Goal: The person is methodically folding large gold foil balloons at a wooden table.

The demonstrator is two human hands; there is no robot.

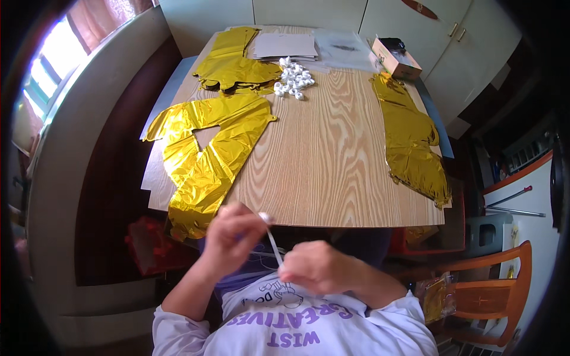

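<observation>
Near the table's front edge, my left hand [233, 237] is closed, slightly blurred, with a small white roll [266, 218] at its fingertips. From the roll a narrow white ribbon [274, 246] runs taut down to my right hand [314, 267], whose closed fingers pinch its lower end. On the table's left side, just beyond my left hand, lies a flat, uninflated gold foil balloon [208, 166] with a triangular opening in it. Farther back, several small white rolls [294, 78] sit in a loose heap.
More flat gold foil balloons [228, 59] lie at the back left, others [412, 139] along the right edge. Pale cards [286, 44], clear plastic sheets [344, 47] and an open box [398, 59] stand at the back of the wooden table [332, 154]. A wooden chair [487, 296] is at right.
</observation>
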